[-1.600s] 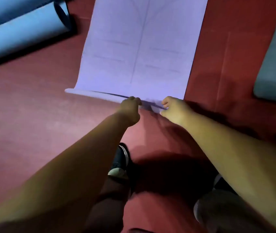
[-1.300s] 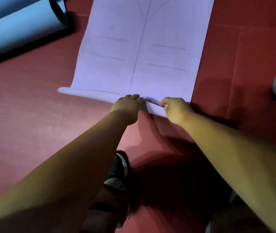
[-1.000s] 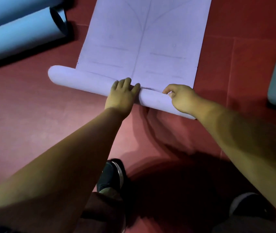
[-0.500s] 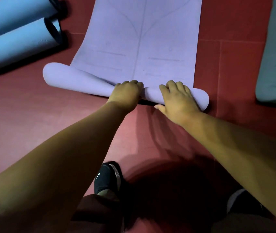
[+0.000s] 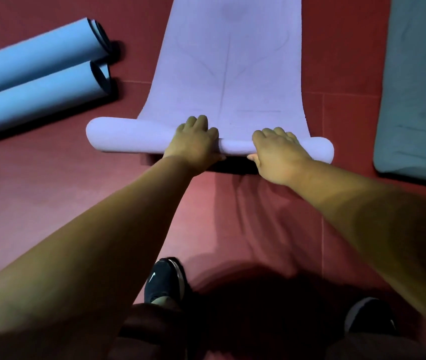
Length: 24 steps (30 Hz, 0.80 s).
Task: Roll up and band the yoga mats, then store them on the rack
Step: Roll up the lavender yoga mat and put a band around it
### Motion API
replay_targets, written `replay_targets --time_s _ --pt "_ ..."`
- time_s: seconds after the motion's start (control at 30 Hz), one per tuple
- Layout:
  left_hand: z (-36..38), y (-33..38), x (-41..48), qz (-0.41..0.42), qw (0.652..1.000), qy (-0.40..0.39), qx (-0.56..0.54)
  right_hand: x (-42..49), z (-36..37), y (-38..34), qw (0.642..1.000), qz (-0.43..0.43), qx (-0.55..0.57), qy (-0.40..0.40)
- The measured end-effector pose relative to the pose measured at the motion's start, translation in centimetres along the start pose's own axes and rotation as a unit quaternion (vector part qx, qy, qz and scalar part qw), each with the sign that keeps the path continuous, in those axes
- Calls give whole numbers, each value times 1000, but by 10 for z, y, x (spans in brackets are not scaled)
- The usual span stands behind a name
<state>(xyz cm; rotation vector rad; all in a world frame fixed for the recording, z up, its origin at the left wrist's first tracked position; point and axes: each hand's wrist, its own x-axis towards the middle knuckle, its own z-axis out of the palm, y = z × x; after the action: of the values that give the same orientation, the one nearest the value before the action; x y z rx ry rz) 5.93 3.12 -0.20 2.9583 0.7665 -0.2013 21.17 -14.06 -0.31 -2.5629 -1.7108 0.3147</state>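
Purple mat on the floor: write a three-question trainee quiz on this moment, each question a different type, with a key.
1. True or false: both the left hand and the right hand rest on the rolled part of the purple mat.
2. How many rolled blue mats lie on the floor to the left? A) one B) two C) four
3. Fill in: the part of the purple mat beyond the hands is still ____.

Key: 1 true; 2 B; 3 flat (unrolled).
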Motion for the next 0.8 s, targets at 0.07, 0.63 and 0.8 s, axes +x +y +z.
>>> replay_targets --time_s 0.07,0.63,0.8 --pt "-13 -1 -8 -17 998 27 54 -4 -23 1 1000 14 -4 -14" --pt "-190 35 -101 28 994 103 -9 -127 -203 -15 993 111 -2 27" --pt "-193 53 -122 21 997 64 -41 -149 -191 -25 988 134 -39 64"
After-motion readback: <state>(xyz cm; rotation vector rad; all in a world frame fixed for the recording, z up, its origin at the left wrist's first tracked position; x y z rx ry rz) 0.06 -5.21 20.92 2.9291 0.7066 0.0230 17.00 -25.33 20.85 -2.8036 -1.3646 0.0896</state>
